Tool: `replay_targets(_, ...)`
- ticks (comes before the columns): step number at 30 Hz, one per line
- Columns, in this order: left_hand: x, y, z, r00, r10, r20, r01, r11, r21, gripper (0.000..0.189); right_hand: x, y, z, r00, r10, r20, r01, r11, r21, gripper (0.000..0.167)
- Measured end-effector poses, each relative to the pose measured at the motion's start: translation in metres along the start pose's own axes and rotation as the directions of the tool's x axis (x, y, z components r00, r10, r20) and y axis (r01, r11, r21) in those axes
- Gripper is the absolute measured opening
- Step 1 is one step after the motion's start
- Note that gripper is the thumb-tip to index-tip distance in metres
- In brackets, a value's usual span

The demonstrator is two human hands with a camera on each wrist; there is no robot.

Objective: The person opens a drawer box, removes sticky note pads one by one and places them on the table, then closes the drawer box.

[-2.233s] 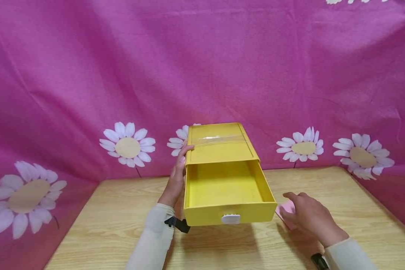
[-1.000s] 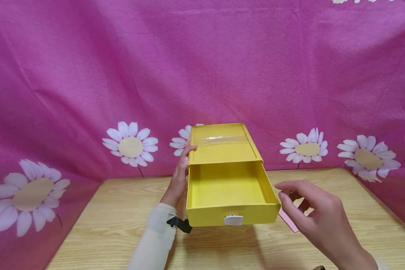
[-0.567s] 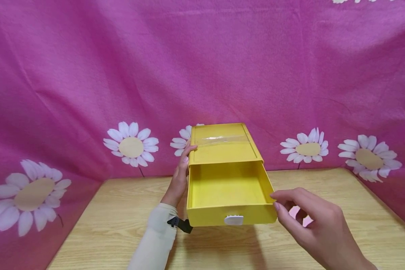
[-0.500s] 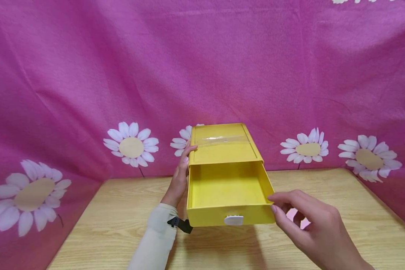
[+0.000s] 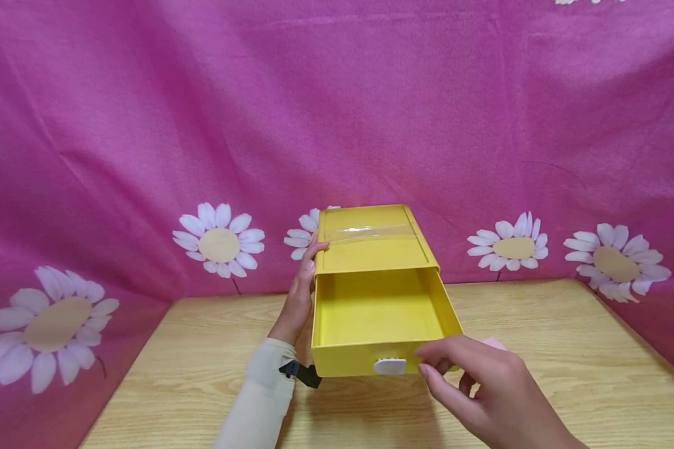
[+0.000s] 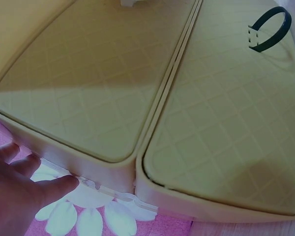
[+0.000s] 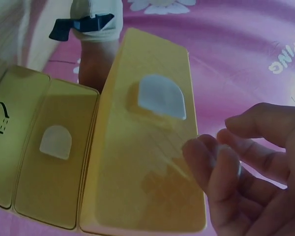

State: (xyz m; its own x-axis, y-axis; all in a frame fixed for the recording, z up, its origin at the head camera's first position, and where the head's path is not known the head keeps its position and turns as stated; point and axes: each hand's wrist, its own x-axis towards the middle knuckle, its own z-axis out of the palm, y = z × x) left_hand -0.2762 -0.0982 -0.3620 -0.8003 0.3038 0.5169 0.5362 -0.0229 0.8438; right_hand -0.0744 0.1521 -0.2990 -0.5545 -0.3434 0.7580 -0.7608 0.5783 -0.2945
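Right grip point(image 5: 494, 390) has bent fingers, with thumb and forefinger apart, near the white handle point(image 5: 390, 366), at its three o'clock, before the pulled-out yellow drawer point(image 5: 342, 362). Left grip point(image 5: 299, 299) rests with mostly straight fingers against the nine o'clock side of the yellow drawer unit point(image 5: 373, 252), which stands on the wooden surface point(image 5: 174, 368).

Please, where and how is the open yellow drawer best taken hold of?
Probably by the white handle, pinched between thumb and fingers, coming from the near side. It stands out from the front of the drawer, and that front faces the person. The right hand is close, to the right of the handle, and its fingers already point that way.
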Motion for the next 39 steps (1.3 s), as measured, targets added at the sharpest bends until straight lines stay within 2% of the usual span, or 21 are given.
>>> replay_targets(4, 0.000, 0.001, 0.000, 1.000, 0.001, -0.005, -0.001, 1.000, 0.004, 0.048, 0.000, 0.001, 0.007, 1.000, -0.007, 0.015, 0.007, 1.000, 0.006, 0.009)
replay_targets(7, -0.001, 0.001, 0.000, 1.000, 0.009, -0.003, -0.009, 1.000, 0.007, 0.048, 0.000, 0.002, 0.012, 1.000, -0.004, 0.025, 0.003, 0.999, 0.043, 0.015)
replay_targets(16, 0.000, 0.000, 0.000, 0.999, 0.032, 0.007, -0.032, 0.999, 0.009, 0.049, 0.002, 0.004, 0.019, 1.000, 0.001, 0.011, -0.001, 1.000, 0.001, 0.020)
replay_targets(25, 0.000, -0.002, -0.001, 0.999, 0.035, 0.009, -0.035, 0.999, 0.017, 0.049, 0.002, 0.006, 0.025, 1.000, -0.016, -0.006, 0.016, 1.000, 0.000, 0.012)
replay_targets(29, 0.001, -0.002, -0.001, 0.999, 0.038, 0.006, -0.039, 0.999, 0.019, 0.049, 0.003, 0.006, 0.024, 1.000, 0.002, 0.011, -0.001, 1.000, -0.018, 0.002)
replay_targets(33, 0.001, -0.001, -0.001, 0.999, 0.042, 0.008, -0.042, 0.999, 0.022, 0.049, 0.004, 0.007, 0.024, 1.000, 0.019, 0.025, -0.018, 0.999, -0.032, 0.011)
replay_targets(37, 0.001, -0.001, -0.001, 0.999, 0.041, 0.006, -0.041, 0.999, 0.024, 0.049, 0.005, 0.007, 0.024, 1.000, 0.016, 0.012, -0.016, 1.000, -0.018, 0.004)
replay_targets(39, 0.001, -0.001, -0.001, 0.999, 0.043, 0.008, -0.043, 0.999, 0.020, 0.048, 0.005, 0.008, 0.025, 1.000, 0.024, 0.002, -0.024, 1.000, -0.016, 0.013)
